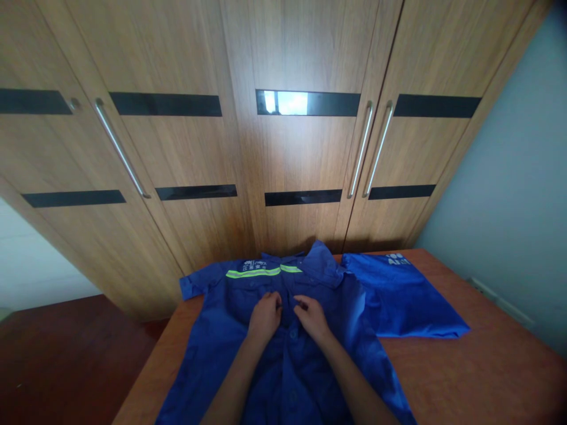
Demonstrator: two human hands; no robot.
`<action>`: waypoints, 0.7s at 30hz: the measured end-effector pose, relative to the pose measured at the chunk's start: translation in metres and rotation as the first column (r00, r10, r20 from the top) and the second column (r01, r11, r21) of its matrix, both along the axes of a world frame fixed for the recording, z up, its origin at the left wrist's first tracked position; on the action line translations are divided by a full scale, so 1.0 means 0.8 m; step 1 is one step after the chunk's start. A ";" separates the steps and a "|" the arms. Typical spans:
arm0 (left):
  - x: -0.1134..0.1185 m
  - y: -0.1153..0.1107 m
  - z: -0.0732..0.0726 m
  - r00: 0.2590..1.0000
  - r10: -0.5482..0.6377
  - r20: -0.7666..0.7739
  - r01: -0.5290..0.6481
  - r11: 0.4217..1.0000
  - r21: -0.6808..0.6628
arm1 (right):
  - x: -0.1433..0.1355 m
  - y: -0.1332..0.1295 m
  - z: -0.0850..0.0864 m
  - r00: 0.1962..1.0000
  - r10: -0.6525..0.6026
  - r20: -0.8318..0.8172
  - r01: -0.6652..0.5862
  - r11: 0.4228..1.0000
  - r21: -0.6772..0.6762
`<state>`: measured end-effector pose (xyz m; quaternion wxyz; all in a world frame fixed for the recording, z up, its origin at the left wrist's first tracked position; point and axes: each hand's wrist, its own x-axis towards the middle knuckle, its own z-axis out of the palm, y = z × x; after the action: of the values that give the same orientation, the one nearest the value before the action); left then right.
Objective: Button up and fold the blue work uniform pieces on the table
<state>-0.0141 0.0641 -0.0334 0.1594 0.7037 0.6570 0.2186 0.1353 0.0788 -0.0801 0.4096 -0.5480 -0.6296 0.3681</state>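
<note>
Hands meeting at placket of blue work shirt (pixel 283 354) lying flat on wooden table (pixel 487 378); left hand (pixel 264 316) and right hand (pixel 312 317) pinching fabric, fingers narrow. Likely buttoning: keeping both edges aligned and taut should be helping

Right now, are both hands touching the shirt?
Touching. The head view shows the left hand and right hand pinching the shirt at its front placket.
</note>
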 end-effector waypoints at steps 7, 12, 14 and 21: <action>0.002 -0.002 -0.001 0.991 0.010 0.135 -0.022 0.996 0.088 | 0.004 -0.003 -0.002 0.987 0.054 -0.151 -0.049 0.998 0.038; 0.008 0.000 -0.008 0.973 0.007 0.232 -0.039 0.990 0.134 | 0.007 -0.008 0.005 0.981 0.077 -0.178 -0.065 0.995 0.074; 0.011 -0.001 -0.013 0.964 0.005 0.264 -0.047 0.988 0.150 | 0.007 -0.011 0.007 0.983 0.071 -0.172 -0.058 0.995 0.081; 0.012 0.000 -0.028 0.926 -0.021 0.377 -0.050 0.983 0.178 | 0.001 -0.014 0.001 0.996 0.037 -0.079 -0.032 0.997 0.066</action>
<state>-0.0046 0.0641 -0.0560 0.2154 0.6554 0.5962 0.4106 0.1365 0.0678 -0.0792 0.4455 -0.5086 -0.6335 0.3763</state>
